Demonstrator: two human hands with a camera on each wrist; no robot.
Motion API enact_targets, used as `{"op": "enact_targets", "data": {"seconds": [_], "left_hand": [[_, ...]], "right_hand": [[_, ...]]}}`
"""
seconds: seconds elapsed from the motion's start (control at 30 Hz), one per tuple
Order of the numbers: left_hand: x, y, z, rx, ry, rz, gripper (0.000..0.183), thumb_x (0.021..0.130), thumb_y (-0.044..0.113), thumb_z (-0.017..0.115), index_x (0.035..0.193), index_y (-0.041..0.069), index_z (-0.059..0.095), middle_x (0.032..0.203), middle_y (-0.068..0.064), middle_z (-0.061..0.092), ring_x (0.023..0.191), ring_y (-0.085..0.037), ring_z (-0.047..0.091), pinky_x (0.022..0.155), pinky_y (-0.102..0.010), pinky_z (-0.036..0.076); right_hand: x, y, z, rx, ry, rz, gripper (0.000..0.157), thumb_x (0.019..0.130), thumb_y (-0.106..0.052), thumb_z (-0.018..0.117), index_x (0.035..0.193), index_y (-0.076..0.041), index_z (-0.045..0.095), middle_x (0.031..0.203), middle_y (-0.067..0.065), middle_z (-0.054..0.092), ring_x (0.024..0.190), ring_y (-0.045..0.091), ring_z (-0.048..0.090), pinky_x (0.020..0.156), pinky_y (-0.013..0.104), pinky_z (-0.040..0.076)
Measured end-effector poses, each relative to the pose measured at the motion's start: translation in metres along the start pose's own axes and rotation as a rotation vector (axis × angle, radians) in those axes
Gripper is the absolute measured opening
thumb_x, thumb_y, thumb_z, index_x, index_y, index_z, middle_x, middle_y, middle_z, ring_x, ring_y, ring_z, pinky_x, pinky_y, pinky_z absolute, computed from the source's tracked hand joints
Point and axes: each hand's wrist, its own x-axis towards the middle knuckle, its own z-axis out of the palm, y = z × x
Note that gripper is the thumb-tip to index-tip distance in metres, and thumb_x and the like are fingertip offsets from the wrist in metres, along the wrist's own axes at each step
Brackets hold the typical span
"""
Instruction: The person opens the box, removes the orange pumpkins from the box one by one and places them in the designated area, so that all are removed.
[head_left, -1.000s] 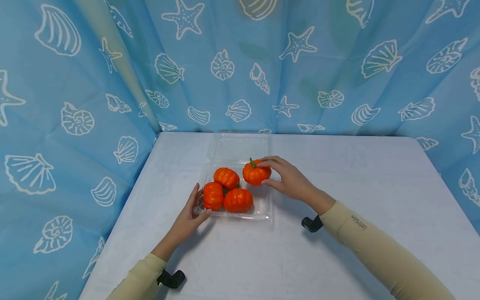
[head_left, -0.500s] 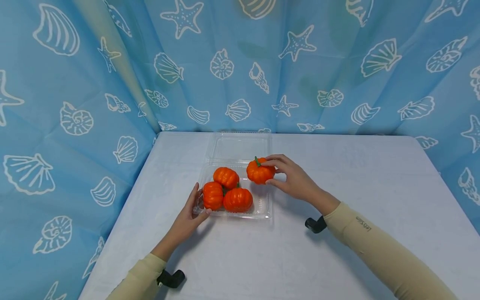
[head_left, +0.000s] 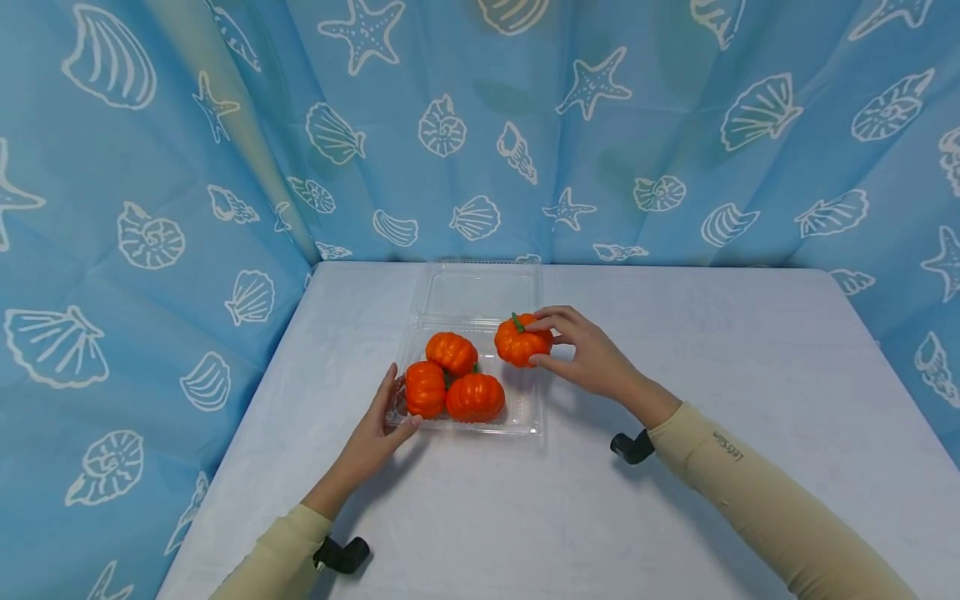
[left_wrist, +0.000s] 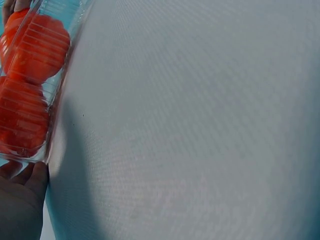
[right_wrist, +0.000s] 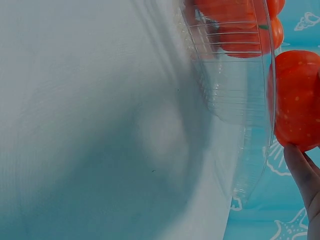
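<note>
Above the right rear part of a clear plastic clamshell container [head_left: 525, 421], my right hand [head_left: 588, 354] holds a small orange toy pumpkin [head_left: 517, 343] with a green stem. In the right wrist view this pumpkin [right_wrist: 296, 100] shows beyond the container's wall, the thumb under it. My left hand [head_left: 375, 437] holds the container's front left corner, thumb at the front and fingers along the left side. Inside lie three more toy pumpkins: a rear one [head_left: 452, 354], a left one [head_left: 425, 389] and a front one [head_left: 476, 397], close together.
The container's clear lid [head_left: 480, 292] lies folded back toward the rear edge of the white-covered table [head_left: 675, 333]. A blue curtain [head_left: 480, 167] with white shell prints hangs behind and to the left. A black wrist device [head_left: 632, 447] sits under each wrist.
My right hand has shifted slightly to the right with the pumpkin, then nearly stopped. The left hand, the container and the other pumpkins stay in place.
</note>
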Motion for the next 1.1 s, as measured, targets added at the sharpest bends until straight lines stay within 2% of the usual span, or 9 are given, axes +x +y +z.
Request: {"op": "enact_targets", "data": {"seconds": [0.13, 0.37, 0.7, 1.1], "left_hand": [[0.001, -0.001, 0.000, 0.017, 0.002, -0.014, 0.091, 0.099, 0.022, 0.069, 0.166, 0.021, 0.008, 0.166, -0.016, 0.026, 0.150, -0.036, 0.029, 0.110, -0.053, 0.043], [0.002, -0.003, 0.000, 0.011, 0.011, -0.012, 0.089, 0.099, 0.013, 0.066, 0.165, 0.010, 0.006, 0.165, -0.023, 0.023, 0.150, -0.042, 0.027, 0.109, -0.057, 0.042], [0.001, -0.008, -0.002, 0.003, 0.001, 0.009, 0.091, 0.098, 0.025, 0.069, 0.166, 0.023, 0.009, 0.166, -0.015, 0.027, 0.150, -0.036, 0.031, 0.108, -0.054, 0.044], [0.001, -0.004, -0.001, 0.003, -0.007, 0.010, 0.091, 0.098, 0.026, 0.069, 0.166, 0.021, 0.008, 0.166, -0.015, 0.026, 0.150, -0.036, 0.031, 0.109, -0.054, 0.044]], "right_hand": [[0.001, 0.000, 0.001, 0.008, 0.004, 0.017, 0.042, 0.089, -0.023, 0.081, 0.128, -0.013, 0.067, 0.141, 0.009, 0.052, 0.127, 0.030, 0.054, 0.095, 0.050, 0.055], [0.002, -0.002, 0.003, 0.001, 0.006, 0.004, 0.042, 0.089, -0.020, 0.081, 0.126, -0.011, 0.065, 0.141, 0.011, 0.053, 0.127, 0.032, 0.055, 0.093, 0.050, 0.056], [-0.002, 0.000, -0.001, -0.004, 0.018, 0.021, 0.047, 0.089, -0.018, 0.081, 0.130, -0.011, 0.061, 0.143, 0.009, 0.052, 0.129, 0.030, 0.053, 0.095, 0.053, 0.055], [-0.012, 0.006, -0.010, -0.032, 0.056, 0.043, 0.044, 0.087, -0.018, 0.083, 0.123, -0.008, 0.060, 0.141, 0.011, 0.052, 0.128, 0.031, 0.053, 0.092, 0.050, 0.057]]}}
